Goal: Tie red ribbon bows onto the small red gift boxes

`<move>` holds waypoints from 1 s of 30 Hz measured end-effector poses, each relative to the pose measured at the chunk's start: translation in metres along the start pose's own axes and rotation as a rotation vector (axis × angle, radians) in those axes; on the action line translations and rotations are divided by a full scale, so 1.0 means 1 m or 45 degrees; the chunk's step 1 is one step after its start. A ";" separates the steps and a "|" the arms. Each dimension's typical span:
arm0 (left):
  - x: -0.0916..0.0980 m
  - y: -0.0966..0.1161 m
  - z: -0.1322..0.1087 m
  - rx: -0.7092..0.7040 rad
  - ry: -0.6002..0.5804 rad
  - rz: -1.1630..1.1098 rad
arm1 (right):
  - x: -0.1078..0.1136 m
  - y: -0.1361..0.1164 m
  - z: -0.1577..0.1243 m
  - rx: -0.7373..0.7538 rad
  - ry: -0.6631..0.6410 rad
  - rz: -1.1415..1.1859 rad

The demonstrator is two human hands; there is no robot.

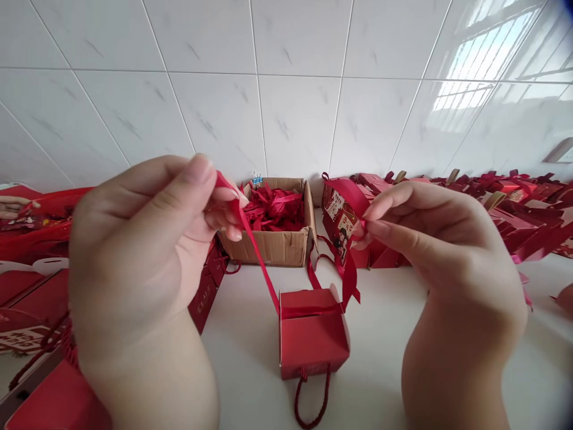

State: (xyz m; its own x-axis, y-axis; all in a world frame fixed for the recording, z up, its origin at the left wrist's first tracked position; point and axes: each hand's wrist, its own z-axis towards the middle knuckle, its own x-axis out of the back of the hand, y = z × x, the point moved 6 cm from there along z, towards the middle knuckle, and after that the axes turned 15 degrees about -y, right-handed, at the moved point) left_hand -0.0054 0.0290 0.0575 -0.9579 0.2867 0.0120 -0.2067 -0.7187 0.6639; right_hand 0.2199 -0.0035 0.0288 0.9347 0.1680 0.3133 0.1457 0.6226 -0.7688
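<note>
A small red gift box (pixel 312 334) with a cord handle lies on the white floor between my forearms. A red ribbon (pixel 259 257) runs across the box's top and rises on both sides. My left hand (pixel 147 251) pinches the ribbon's left end, raised up and to the left. My right hand (pixel 443 239) pinches the right end, which hangs down in a loose loop beside the box. Both hands are closed on the ribbon, well above the box.
A brown cardboard box (pixel 277 245) holding several red ribbons stands behind the gift box. Many red gift boxes (pixel 514 209) line the tiled wall at right. Flat red boxes and bags (pixel 36 286) lie at left, where another person's fingers (pixel 11 206) show.
</note>
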 end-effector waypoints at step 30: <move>-0.017 -0.001 -0.008 -0.101 0.094 0.233 | -0.010 -0.003 0.002 0.251 0.356 -0.079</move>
State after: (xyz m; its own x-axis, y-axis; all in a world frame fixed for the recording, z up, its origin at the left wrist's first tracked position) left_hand 0.0095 0.0200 0.0511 -0.9923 0.1021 0.0702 -0.0405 -0.8029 0.5947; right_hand 0.2097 -0.0059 0.0294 0.9826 -0.0738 0.1702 0.1652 0.7653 -0.6221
